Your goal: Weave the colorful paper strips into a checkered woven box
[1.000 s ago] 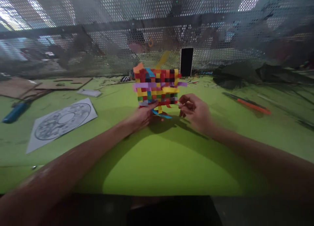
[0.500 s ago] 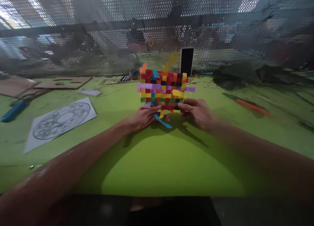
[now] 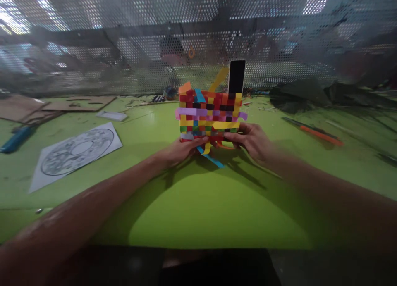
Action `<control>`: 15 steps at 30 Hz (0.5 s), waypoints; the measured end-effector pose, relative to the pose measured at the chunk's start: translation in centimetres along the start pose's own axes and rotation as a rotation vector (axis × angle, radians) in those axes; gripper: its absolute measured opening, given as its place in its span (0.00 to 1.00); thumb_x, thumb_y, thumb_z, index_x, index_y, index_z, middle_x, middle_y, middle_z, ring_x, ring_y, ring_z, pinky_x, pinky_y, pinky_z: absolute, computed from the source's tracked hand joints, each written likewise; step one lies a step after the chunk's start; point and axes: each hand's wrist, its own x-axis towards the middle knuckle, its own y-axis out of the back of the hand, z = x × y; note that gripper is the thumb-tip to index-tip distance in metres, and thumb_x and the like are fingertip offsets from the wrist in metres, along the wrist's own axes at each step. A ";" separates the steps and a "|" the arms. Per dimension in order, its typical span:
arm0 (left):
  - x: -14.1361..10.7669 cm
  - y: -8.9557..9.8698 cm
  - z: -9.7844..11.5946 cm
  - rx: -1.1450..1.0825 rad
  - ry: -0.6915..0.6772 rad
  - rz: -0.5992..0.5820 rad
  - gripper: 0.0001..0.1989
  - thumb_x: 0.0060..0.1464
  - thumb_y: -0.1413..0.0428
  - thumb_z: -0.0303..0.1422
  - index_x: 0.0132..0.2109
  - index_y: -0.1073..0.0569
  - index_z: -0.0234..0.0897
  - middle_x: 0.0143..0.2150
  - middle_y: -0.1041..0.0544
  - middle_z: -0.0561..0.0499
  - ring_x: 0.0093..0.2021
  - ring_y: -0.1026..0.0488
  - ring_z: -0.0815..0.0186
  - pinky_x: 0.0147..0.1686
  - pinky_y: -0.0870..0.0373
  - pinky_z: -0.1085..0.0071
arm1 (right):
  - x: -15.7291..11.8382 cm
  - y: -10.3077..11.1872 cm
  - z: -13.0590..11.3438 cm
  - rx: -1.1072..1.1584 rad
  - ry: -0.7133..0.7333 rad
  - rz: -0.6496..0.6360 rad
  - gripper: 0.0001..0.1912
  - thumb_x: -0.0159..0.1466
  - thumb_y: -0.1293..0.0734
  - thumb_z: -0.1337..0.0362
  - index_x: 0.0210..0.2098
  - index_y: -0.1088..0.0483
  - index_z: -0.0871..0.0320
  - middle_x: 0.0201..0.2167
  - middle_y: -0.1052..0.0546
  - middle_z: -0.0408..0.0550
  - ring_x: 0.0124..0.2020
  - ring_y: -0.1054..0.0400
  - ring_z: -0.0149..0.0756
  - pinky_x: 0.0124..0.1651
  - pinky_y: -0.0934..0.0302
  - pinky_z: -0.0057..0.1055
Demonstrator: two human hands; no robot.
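Note:
A woven piece of colourful strips (image 3: 211, 116) is held upright over the middle of the table, its checkered face towards me. My left hand (image 3: 181, 151) grips its lower left edge, thumb lying across the front. At the lower right corner, my right hand (image 3: 251, 140) pinches it between thumb and fingers; some of those fingers are hidden behind the weave. Loose ends stick out around it: a blue strip (image 3: 214, 158) hangs below, a yellow strip (image 3: 219, 78) rises at the top, and a purple strip (image 3: 190, 111) runs across the front.
On the green table (image 3: 217, 211) a printed sheet with a ring pattern (image 3: 77, 151), a blue handle (image 3: 17, 140) and cut cardboard (image 3: 77, 104) lie left. A dark phone-like slab (image 3: 236, 76) stands behind the weave. To the right are an orange-and-black tool (image 3: 321, 135) and dark leaves (image 3: 297, 95).
The woven piece has shifted slightly right and down, with both hands still on it. A yellow end on its front right now lies flatter.

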 end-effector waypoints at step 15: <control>0.0 0.0 1.7 -0.223 0.062 -0.087 0.12 0.65 0.49 0.29 0.47 0.21 0.31 0.45 0.17 0.41 0.34 0.20 0.65 0.39 0.21 0.69 | -1.6 -1.3 0.3 -0.367 0.354 -0.126 0.16 0.67 0.32 0.62 0.53 0.25 0.56 0.31 0.22 0.45 0.23 0.34 0.29 0.25 0.38 0.29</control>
